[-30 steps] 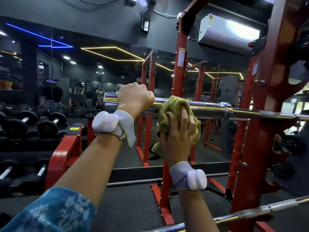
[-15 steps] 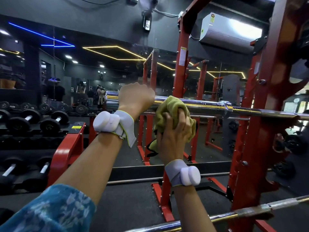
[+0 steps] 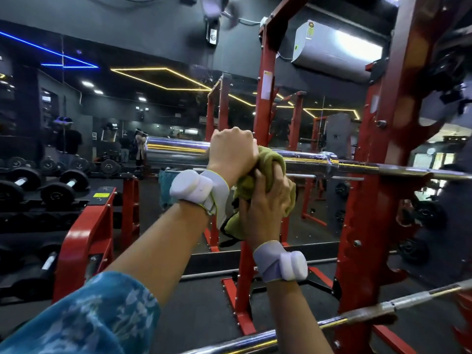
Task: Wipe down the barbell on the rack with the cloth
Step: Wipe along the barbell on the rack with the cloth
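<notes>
A chrome barbell (image 3: 306,159) lies across the red rack (image 3: 362,226) at chest height, its thick sleeve pointing left. My left hand (image 3: 231,152) grips the sleeve with the fingers curled over the top. Right beside it, my right hand (image 3: 265,203) holds a yellow-green cloth (image 3: 270,162) wrapped around the bar from below. The two hands touch or nearly touch. Part of the cloth hangs down under my right palm. The bar under both hands is hidden.
A second barbell (image 3: 357,315) runs low across the front right. Red rack uprights (image 3: 265,85) stand behind the bar before a mirror wall. Dumbbells (image 3: 61,187) fill a rack at the left. A red bench frame (image 3: 86,238) stands at lower left.
My right hand has slid the cloth leftward along the bar until it meets my left hand. The left hand keeps its grip on the sleeve.
</notes>
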Motion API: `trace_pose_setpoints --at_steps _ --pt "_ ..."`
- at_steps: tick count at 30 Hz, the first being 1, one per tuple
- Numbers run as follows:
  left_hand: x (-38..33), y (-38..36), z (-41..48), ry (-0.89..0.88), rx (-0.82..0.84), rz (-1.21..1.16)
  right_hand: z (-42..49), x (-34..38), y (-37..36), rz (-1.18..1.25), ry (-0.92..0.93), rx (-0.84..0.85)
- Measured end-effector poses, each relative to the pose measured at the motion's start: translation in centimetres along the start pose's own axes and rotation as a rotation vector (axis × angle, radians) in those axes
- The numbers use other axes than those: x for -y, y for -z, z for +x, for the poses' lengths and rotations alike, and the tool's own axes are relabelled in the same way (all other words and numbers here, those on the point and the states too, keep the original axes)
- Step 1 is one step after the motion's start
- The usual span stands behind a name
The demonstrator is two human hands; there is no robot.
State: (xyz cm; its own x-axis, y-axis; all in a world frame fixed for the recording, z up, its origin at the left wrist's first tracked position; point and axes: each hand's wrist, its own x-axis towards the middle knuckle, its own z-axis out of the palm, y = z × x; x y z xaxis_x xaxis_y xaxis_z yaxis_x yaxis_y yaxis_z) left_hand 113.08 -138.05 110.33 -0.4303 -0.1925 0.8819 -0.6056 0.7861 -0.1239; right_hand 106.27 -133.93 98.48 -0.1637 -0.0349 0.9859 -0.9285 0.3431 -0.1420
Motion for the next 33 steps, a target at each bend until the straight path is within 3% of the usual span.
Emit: trace_pose_setpoints --at_steps 7,14,16,19,21,28,33 --pt "-0.4 -2.7 -0.4 -0.035 -0.115 0.068 2.1 -2.3 1.4 0.025 -0.225 0.008" --pt "0.0 -4.0 -0.3 0.007 -0.253 0.084 1.0 -2.4 1.7 0.014 -0.026 0.020" --pt "0.1 -4.2 -0.4 -0.019 -0.280 0.090 0.6 -3.0 1.8 0.056 -0.110 0.020" --pt "0.2 -4.5 -0.3 -0.035 -0.312 0.102 1.7 -3.3 2.4 0.196 -0.394 -0.004" --pt "0.1 -4.7 -0.3 -0.037 -0.343 0.119 2.9 -3.1 3.0 0.235 -0.455 0.002" --pt "0.1 -4.8 -0.1 -0.028 -0.394 0.121 2.4 -3.0 3.5 0.029 -0.233 0.127" --pt "0.3 -5.0 -0.1 -0.035 -0.420 0.123 3.2 -3.7 4.0 0.089 -0.497 0.083"
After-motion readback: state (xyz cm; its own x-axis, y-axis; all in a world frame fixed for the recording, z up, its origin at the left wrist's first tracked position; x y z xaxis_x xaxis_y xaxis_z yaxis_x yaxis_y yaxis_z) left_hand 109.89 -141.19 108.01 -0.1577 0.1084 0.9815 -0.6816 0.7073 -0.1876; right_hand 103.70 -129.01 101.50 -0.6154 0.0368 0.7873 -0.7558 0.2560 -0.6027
